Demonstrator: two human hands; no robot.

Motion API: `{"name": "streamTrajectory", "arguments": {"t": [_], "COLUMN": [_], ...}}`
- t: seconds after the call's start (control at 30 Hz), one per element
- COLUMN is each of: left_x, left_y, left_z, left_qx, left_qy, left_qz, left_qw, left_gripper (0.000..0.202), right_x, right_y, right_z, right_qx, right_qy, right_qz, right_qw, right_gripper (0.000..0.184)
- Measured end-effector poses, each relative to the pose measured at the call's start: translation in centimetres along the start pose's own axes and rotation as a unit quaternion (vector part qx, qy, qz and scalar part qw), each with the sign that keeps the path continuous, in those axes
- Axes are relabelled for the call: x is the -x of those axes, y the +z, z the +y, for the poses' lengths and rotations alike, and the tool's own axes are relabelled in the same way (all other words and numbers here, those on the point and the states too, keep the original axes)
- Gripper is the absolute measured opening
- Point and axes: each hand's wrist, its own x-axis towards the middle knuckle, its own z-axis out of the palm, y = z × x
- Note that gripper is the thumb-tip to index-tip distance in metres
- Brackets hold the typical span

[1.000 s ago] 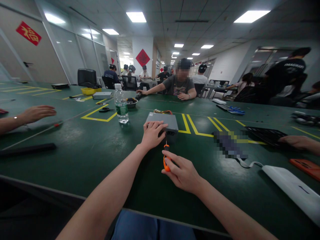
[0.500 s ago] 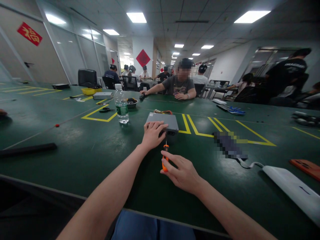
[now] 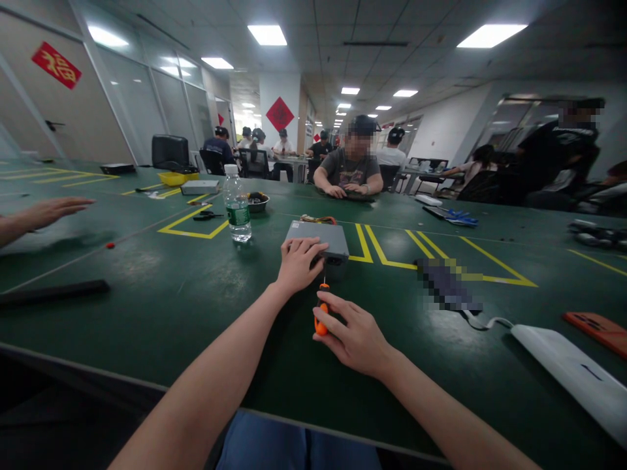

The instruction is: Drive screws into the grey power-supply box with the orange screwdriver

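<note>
A flat grey metal box (image 3: 321, 236) with coloured wires at its far end lies on the green table (image 3: 147, 294) in front of me. My left hand (image 3: 298, 262) rests on its near left corner, fingers curled over the top. My right hand (image 3: 353, 334) grips an orange-handled screwdriver (image 3: 321, 318). The screwdriver's thin tip points up at the box's near side.
A water bottle (image 3: 238, 206) stands left of the box, with a bowl (image 3: 258, 201) behind it. A white power strip (image 3: 571, 375) and an orange item (image 3: 595, 324) lie at the right. Another person's hand (image 3: 46, 212) reaches in from the left. A seated person (image 3: 353, 168) faces me.
My right hand and the screwdriver shifted slightly left and toward the box. The hand at the left edge left and came back. The hand at the right edge is gone.
</note>
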Motion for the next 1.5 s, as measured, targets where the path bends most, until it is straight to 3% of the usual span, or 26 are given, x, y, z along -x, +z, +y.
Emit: {"name": "streamTrajectory", "arguments": {"t": [0.13,0.4,0.6,0.7,0.9,1.13,1.37,1.5], "left_x": [0.0,0.0,0.0,0.0,0.0,0.0,0.1,0.1], "left_y": [0.0,0.2,0.0,0.0,0.0,-0.1,0.0,-0.1], "left_z": [0.0,-0.1,0.0,0.0,0.1,0.0,0.0,0.1], "left_qx": [0.004,0.008,0.008,0.012,0.011,0.008,0.011,0.008], "left_qy": [0.000,-0.002,-0.002,-0.001,-0.004,-0.005,-0.002,-0.001], "left_qz": [0.002,0.005,-0.001,0.004,0.006,-0.003,-0.001,0.001], "left_qw": [1.000,1.000,1.000,1.000,1.000,1.000,1.000,1.000], "left_gripper": [0.029,0.030,0.030,0.030,0.031,0.031,0.032,0.030], "right_x": [0.4,-0.3,0.1,0.2,-0.2,0.4,-0.2,-0.1], "right_y": [0.3,-0.5,-0.3,0.0,-0.4,0.0,-0.4,-0.4], "right_z": [0.1,-0.1,0.1,0.0,-0.3,0.1,-0.3,-0.2], "right_qx": [-0.027,-0.027,-0.029,-0.044,-0.037,-0.015,-0.020,-0.004], "right_qy": [0.015,0.011,0.036,0.038,0.037,0.041,0.023,0.007], "right_qz": [0.021,-0.039,0.039,0.005,-0.072,0.028,-0.040,-0.003], "right_qw": [0.999,0.999,0.998,0.998,0.996,0.999,0.999,1.000], "right_gripper": [0.021,0.035,0.025,0.022,0.038,0.029,0.036,0.032]}}
